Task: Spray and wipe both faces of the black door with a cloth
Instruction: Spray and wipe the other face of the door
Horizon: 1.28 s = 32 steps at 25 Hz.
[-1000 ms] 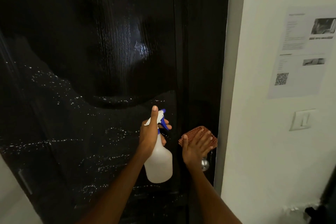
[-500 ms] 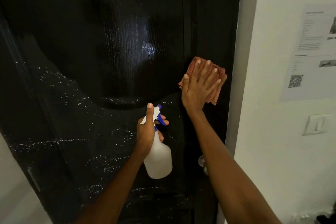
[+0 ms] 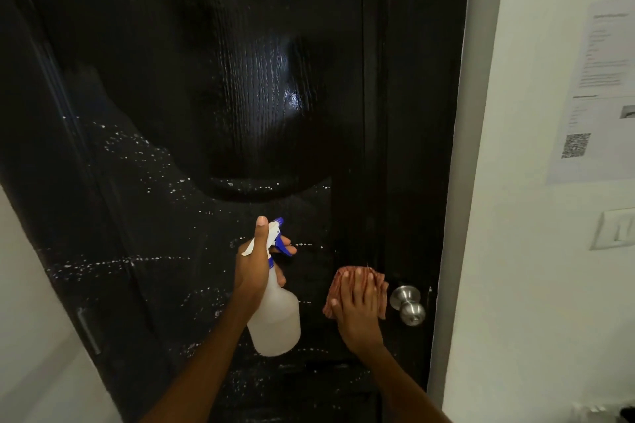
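Black door (image 3: 240, 86): fills the left and centre of the head view, long axis running top to bottom of the frame, wetted face turned toward the camera, latch edge at the right against the grey frame strip. Glossy, wood-grained, dotted with white spray droplets across the lower left and lower centre, darker and smeared clean in the upper centre. Probably stiff and heavy on its hinges, slick where wet; best swung by the steel knob (image 3: 409, 306) at lower right, not by the face.

Cloth (image 3: 357, 288): reddish, soft and folded, lying flat on the door just left of the knob, likely limp and light, easily bunched under a palm. Right hand (image 3: 359, 311) spread flat over it, fingers straight and pointing up the frame, pressing it to the door.

Spray bottle (image 3: 275, 316): translucent white, blue trigger, upright at lower centre, nozzle aimed at the door; light-looking, held at the neck. Left hand (image 3: 256, 268) wrapped round that neck, fingers at the trigger, thumb raised up the back of the head.

White wall at right with a printed sheet (image 3: 598, 89) bearing a QR code and a light switch (image 3: 615, 228) below it.
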Each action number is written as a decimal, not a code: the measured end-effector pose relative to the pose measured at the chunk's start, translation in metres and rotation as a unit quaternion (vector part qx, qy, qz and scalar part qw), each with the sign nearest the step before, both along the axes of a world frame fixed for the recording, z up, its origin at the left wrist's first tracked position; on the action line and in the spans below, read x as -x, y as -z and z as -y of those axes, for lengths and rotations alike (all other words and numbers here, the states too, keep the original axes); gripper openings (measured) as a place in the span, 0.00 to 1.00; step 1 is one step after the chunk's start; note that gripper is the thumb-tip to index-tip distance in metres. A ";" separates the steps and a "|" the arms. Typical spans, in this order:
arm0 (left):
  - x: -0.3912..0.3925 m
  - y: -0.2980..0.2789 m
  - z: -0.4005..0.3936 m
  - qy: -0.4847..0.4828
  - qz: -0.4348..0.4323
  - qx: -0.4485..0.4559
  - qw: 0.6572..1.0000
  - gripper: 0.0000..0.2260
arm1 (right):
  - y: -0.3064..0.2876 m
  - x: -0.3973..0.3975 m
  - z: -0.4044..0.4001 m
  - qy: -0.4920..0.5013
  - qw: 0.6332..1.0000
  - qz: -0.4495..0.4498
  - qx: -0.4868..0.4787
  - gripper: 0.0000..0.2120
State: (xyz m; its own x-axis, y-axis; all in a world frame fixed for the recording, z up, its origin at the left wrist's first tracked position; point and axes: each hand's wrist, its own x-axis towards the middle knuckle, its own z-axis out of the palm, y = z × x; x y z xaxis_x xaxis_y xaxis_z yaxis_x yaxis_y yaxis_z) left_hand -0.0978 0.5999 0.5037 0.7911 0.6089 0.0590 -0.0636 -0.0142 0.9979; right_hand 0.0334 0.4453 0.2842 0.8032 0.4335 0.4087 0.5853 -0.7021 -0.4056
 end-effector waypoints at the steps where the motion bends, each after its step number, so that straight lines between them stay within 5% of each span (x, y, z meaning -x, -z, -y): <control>1: 0.003 0.003 -0.001 0.008 -0.003 0.003 1.000 0.33 | 0.006 0.006 -0.005 0.003 1.000 -0.019 -0.001 0.31; 3: 0.007 0.007 -0.001 0.027 -0.002 0.005 1.000 0.35 | -0.012 0.006 -0.016 0.025 0.999 -0.010 -0.017 0.31; 5: 0.011 0.005 -0.002 0.032 0.013 -0.001 0.999 0.37 | -0.059 -0.004 -0.024 0.051 0.994 0.093 -0.037 0.33; 9: 0.021 -0.014 -0.020 0.038 0.043 -0.021 0.998 0.37 | -0.219 -0.024 -0.048 0.066 0.958 0.277 -0.028 0.30; 13: 0.026 -0.033 -0.043 0.052 0.053 -0.026 0.997 0.38 | -0.277 -0.029 -0.069 0.146 0.936 0.304 -0.102 0.30; 18: 0.029 -0.016 -0.051 0.084 0.024 -0.033 0.996 0.37 | -0.150 -0.002 -0.081 0.250 0.912 0.051 -0.320 0.31; 22: 0.032 0.000 -0.044 0.100 0.004 -0.024 0.995 0.37 | -0.065 0.028 -0.094 0.274 0.803 -0.197 -0.492 0.30; 25: 0.034 0.004 -0.046 0.103 -0.012 -0.029 0.994 0.35 | -0.074 0.029 -0.098 0.271 0.755 -0.264 -0.535 0.30; 27: 0.036 0.004 -0.049 0.108 -0.009 -0.028 0.994 0.37 | -0.100 0.030 -0.102 0.272 0.766 -0.231 -0.536 0.30; 32: 0.035 -0.010 -0.060 0.127 0.008 -0.051 0.991 0.38 | -0.215 0.012 -0.103 0.197 0.890 -0.018 -0.411 0.31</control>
State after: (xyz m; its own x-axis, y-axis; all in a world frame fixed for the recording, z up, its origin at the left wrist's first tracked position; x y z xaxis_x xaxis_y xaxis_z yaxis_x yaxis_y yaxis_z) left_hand -0.1323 0.6602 0.5133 0.9162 0.3813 0.1232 -0.0929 -0.0970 0.9909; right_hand 0.0215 0.5480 0.4991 0.8459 -0.3186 0.4277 0.3351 -0.3064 -0.8910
